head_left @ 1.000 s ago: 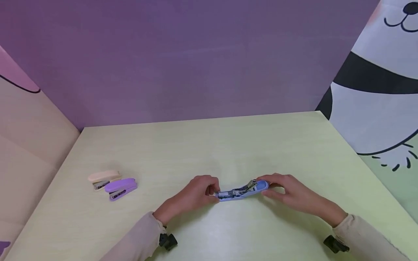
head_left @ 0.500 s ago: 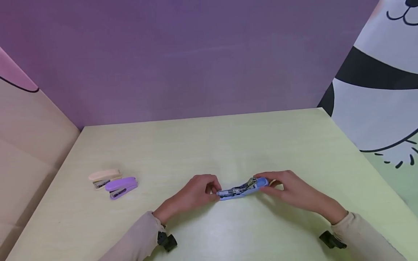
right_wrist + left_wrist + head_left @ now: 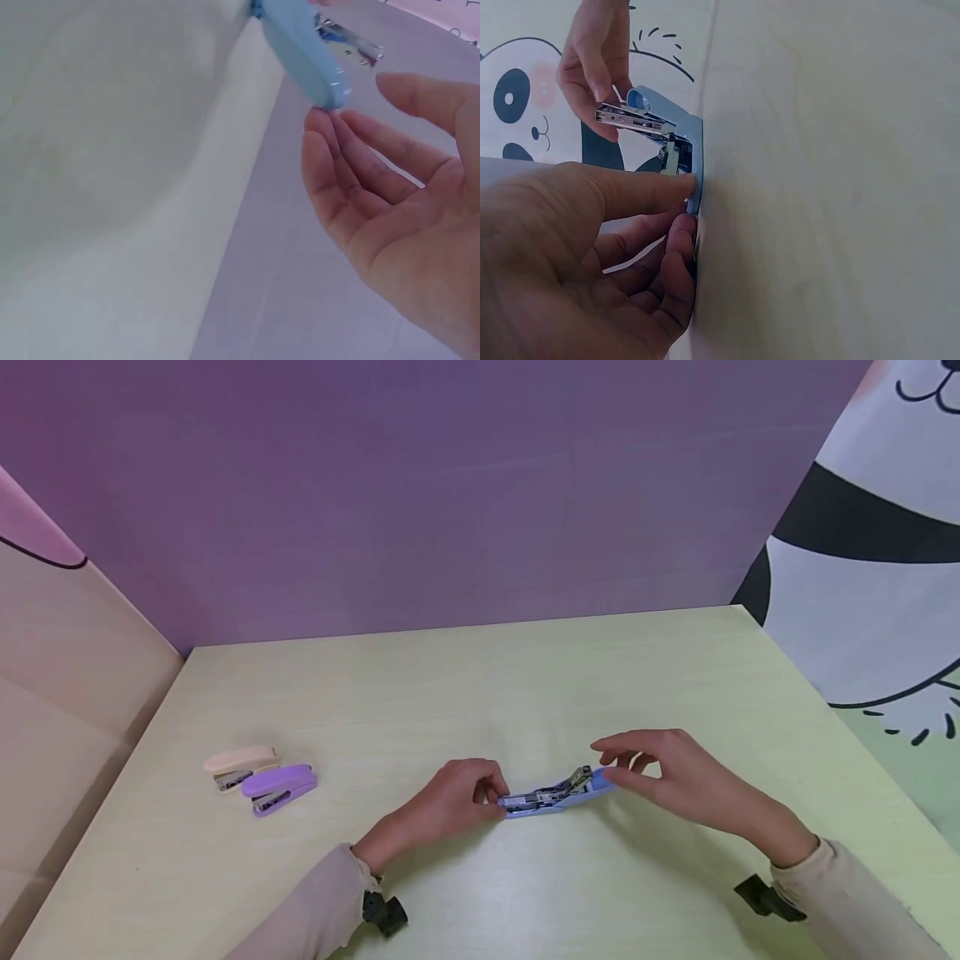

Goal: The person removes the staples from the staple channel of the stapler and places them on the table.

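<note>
A light blue stapler (image 3: pixel 558 797) is folded wide apart, its metal magazine (image 3: pixel 634 120) bared and tilted up. My left hand (image 3: pixel 453 802) pinches its left end between thumb and fingers, low at the table surface. The stapler's blue top cover (image 3: pixel 300 52) slants upward at the right end. Beside that end, my right hand (image 3: pixel 667 777) has its fingers loosely bent and its thumb held apart from them. In the right wrist view, its fingertips (image 3: pixel 319 120) are right at the tip of the cover.
To the left, a purple stapler (image 3: pixel 279 787) and a cream stapler (image 3: pixel 240 764) lie against each other on the pale wooden table (image 3: pixel 450 693). A purple wall (image 3: pixel 450 502) stands behind the table, with a panda-printed panel (image 3: pixel 862 627) on the right.
My right hand has loosened its grip on the stapler's right end and lifted slightly, its fingers spreading. The left hand keeps its pinch in the same place.
</note>
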The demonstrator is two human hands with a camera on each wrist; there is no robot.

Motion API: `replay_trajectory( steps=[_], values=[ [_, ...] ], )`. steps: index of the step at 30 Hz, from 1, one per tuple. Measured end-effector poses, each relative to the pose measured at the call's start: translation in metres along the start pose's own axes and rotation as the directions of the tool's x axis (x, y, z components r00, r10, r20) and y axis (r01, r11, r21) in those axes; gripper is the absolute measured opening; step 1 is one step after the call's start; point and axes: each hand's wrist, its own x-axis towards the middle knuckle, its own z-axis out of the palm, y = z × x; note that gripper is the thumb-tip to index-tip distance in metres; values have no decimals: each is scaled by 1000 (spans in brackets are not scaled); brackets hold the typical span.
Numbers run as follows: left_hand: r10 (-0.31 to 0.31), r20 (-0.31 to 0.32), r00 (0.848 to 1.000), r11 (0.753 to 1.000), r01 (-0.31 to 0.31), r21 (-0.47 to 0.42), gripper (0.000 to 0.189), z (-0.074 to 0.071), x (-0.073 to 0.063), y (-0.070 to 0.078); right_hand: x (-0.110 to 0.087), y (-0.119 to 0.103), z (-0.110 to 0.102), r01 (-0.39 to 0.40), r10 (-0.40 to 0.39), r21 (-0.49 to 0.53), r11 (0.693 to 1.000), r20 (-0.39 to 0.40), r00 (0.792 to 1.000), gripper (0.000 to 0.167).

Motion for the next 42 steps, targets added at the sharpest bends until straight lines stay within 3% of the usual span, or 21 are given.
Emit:
replay_trajectory(
  steps=[12,18,24,31,42],
  values=[
    [-19,8,1000,1000,19,-11,13,2,-1,1,8,-19,-3,125,-139,-90,988,-169,976,20],
    [-2,9,1000,1000,2,-3,14,2,-1,2,11,-38,1,177,-199,-122,977,-198,960,19],
    [-18,7,1000,1000,18,9,14,2,1,4,14,-55,11,139,-157,-120,983,-151,976,16],
    [-26,4,1000,999,26,20,14,3,1,5,16,-65,27,59,-59,2,998,-25,998,14],
    [-22,-6,1000,999,22,35,14,2,0,5,18,-65,66,-58,43,133,989,112,993,12]
  ],
)
